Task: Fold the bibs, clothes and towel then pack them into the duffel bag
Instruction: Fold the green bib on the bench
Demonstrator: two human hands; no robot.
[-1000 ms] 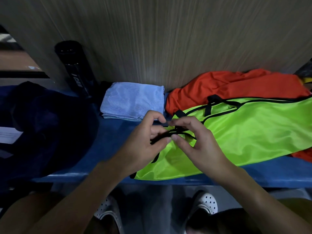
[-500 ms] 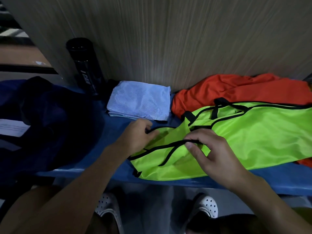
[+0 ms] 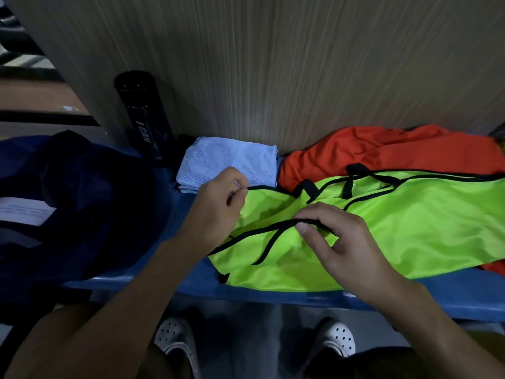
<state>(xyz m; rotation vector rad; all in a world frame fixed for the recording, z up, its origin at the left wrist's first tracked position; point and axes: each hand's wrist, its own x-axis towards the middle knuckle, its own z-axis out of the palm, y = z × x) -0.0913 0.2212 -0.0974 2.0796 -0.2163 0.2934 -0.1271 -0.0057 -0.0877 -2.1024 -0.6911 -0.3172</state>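
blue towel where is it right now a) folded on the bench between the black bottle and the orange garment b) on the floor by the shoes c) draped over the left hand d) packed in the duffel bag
A: the blue towel lies folded on the bench, black bottle on one side, orange garment on the other.

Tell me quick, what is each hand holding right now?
Left hand: closed, pinching the black edge of the green bib.
Right hand: closed, pinching a black strap of the green bib.
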